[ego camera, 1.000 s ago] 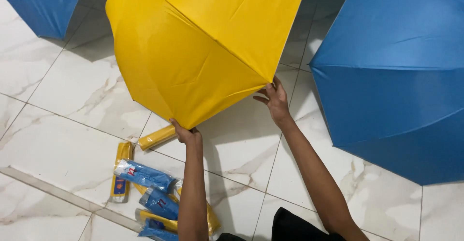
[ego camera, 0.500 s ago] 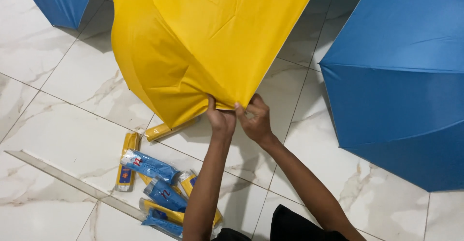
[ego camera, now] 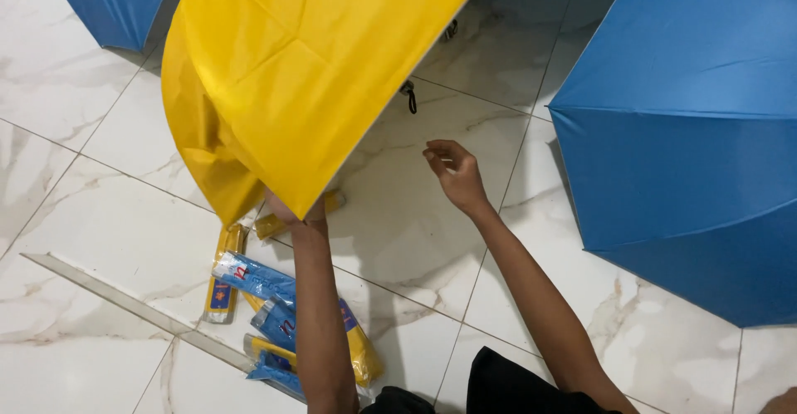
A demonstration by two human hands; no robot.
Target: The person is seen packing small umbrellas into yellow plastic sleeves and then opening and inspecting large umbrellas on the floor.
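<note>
My left hand (ego camera: 292, 212) has its fingers clamped on the lower edge of the yellow umbrella canopy (ego camera: 290, 73), which spreads toward upper left. My right hand (ego camera: 452, 173), fingers loosely apart and empty, hovers right of that edge above the tiled floor (ego camera: 398, 240); the left is nearer.

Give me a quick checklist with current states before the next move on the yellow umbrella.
1. Left hand grips the yellow umbrella at its canopy edge: ok.
2. Right hand on the canopy: not ok, it hangs free over the tiled floor, holding nothing.
3. Canopy folded flat: not ok, one side bunched.
4. Umbrella's handle and shaft seen: cannot tell, hidden under the fabric.
5. Wrapped umbrella packs clear of the canopy: ok, beside the left forearm.
6. Blue umbrella apart on the right: ok.
</note>
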